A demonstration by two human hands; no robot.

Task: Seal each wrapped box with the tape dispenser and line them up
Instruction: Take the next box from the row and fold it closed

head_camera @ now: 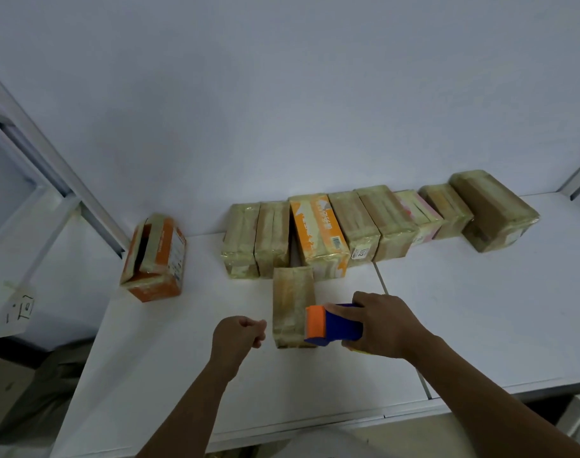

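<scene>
White table (183, 375), tan box (291, 292) (glossy), right fingers (339, 310) gripping blue-orange dispenser (338, 327), left fingers (258, 326) curled

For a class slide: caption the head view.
Right hand holds tape dispenser at a wrapped box; more boxes line the wall.

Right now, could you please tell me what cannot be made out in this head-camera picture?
Head view only:
Tape roll inside the blue-and-orange tape dispenser, covered by the right hand.
Whether the curled left hand pinches clear tape; too small.
Near right corner of the tan wrapped box, behind the dispenser.
Writing on the white paper note, blurred, cut by the left edge.
</scene>
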